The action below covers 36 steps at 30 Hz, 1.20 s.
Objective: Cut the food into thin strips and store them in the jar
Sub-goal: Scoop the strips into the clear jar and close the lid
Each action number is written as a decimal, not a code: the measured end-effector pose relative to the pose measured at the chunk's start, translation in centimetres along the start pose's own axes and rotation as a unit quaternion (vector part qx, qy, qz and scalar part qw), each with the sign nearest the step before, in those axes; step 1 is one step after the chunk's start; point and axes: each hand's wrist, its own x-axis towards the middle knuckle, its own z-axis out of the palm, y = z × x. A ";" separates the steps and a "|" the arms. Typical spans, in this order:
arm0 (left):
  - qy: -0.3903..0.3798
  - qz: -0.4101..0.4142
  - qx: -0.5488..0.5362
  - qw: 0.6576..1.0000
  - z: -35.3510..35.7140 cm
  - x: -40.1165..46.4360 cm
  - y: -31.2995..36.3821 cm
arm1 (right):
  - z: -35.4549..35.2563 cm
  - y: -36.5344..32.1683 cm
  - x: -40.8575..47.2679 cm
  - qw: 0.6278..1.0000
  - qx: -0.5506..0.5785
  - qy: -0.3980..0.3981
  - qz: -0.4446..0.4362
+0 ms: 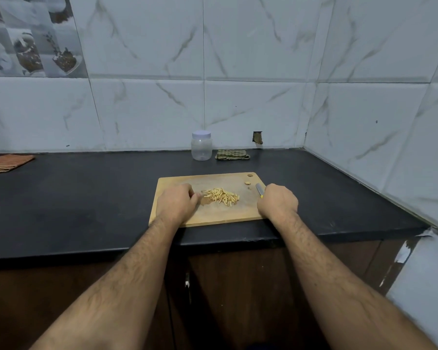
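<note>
A pile of thin pale yellow food strips [222, 196] lies in the middle of the wooden cutting board [228, 213]. My left hand [176, 203] rests on the board just left of the pile, fingers curled, with a brownish scrap [205, 202] beside them. My right hand [277, 202] grips a knife [259, 189] at the board's right edge; only part of the blade and a bit of yellow handle show. A small food piece [247, 183] sits near the board's far right corner. The clear plastic jar [201, 145] with a white lid stands shut at the back by the wall.
The black countertop [86, 198] runs left. A folded green checked cloth [232, 154] lies right of the jar. An orange cloth [7, 163] lies at the far left. Tiled walls close the back and right side. Brown cabinet doors are below.
</note>
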 end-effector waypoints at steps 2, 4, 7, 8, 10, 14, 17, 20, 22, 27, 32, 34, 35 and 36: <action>0.002 0.002 0.002 1.000 -0.1 0.0 0.1 | 0.0 0.0 0.1 1.000 -0.002 0.000 -0.006; 0.000 0.003 0.003 1.000 -0.1 0.0 0.1 | 0.1 0.0 0.1 1.000 -0.001 -0.001 -0.011; -0.002 0.002 0.002 1.000 -0.2 0.0 0.2 | 0.1 -0.1 0.2 1.000 0.000 -0.001 -0.006; -0.002 0.002 0.001 1.000 -0.2 0.0 0.2 | 0.1 0.0 0.3 1.000 0.001 0.000 -0.006; -0.003 0.001 -0.002 1.000 -0.3 -0.1 0.2 | 0.2 0.0 0.4 1.000 0.004 0.008 -0.008; -0.002 -0.007 -0.023 1.000 -0.3 0.0 0.2 | 0.5 -0.6 1.0 0.998 0.035 0.042 -0.036; 0.019 -0.020 -0.061 0.998 -0.3 0.3 0.2 | 0.2 -2.3 1.9 0.991 0.100 0.054 -0.070; 0.038 -0.028 -0.107 0.993 -0.6 1.3 0.4 | 0.3 -4.5 2.7 0.983 0.140 0.050 -0.107; 0.044 -0.029 -0.132 0.990 -0.7 2.3 0.5 | 0.6 -6.1 3.5 0.978 0.159 0.049 -0.126; 0.047 -0.043 -0.177 0.982 -0.5 6.2 0.8 | 1.5 -9.3 6.7 0.972 0.186 0.027 -0.141; 0.051 -0.065 -0.230 0.970 0.6 11.6 0.8 | 2.8 -12.0 11.5 0.966 0.224 0.012 -0.128; 0.049 -0.075 -0.265 0.960 1.3 14.3 0.7 | 3.3 -12.9 13.9 0.961 0.252 0.010 -0.117; 0.048 -0.079 -0.279 0.956 1.7 15.6 0.6 | 3.6 -13.3 15.3 0.955 0.274 0.003 -0.112; 0.046 -0.082 -0.291 0.952 2.0 16.9 0.6 | 4.0 -13.8 16.7 0.948 0.301 -0.009 -0.107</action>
